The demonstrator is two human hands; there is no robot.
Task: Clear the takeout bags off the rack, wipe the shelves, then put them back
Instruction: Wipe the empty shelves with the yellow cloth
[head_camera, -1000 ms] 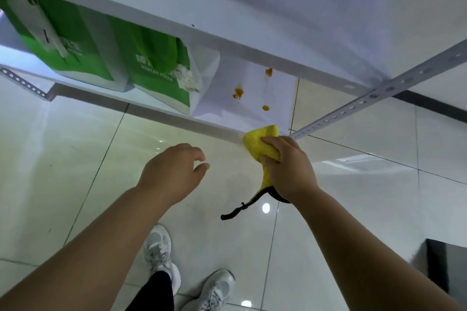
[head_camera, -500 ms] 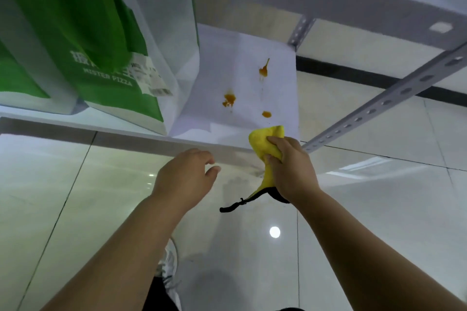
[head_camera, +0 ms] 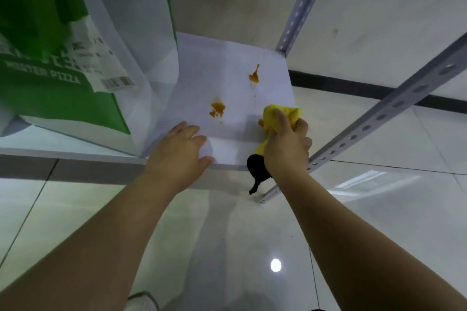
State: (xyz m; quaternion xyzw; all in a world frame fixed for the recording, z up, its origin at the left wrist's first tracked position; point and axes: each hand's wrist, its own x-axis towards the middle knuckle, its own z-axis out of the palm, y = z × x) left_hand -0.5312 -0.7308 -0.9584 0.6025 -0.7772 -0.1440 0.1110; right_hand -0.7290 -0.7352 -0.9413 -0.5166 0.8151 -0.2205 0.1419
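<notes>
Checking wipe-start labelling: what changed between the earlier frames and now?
The right hand, gripping the yellow cloth, moved forward from the shelf's front edge onto the shelf surface, beside the orange stains. The left hand went from hovering in front of the shelf to resting on its front edge. Unchanged: the grip on the cloth, the green takeout bag on the shelf, two stains unwiped.

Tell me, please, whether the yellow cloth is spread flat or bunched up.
Bunched up: the right hand grips the yellow cloth as a crumpled wad on the shelf.
</notes>
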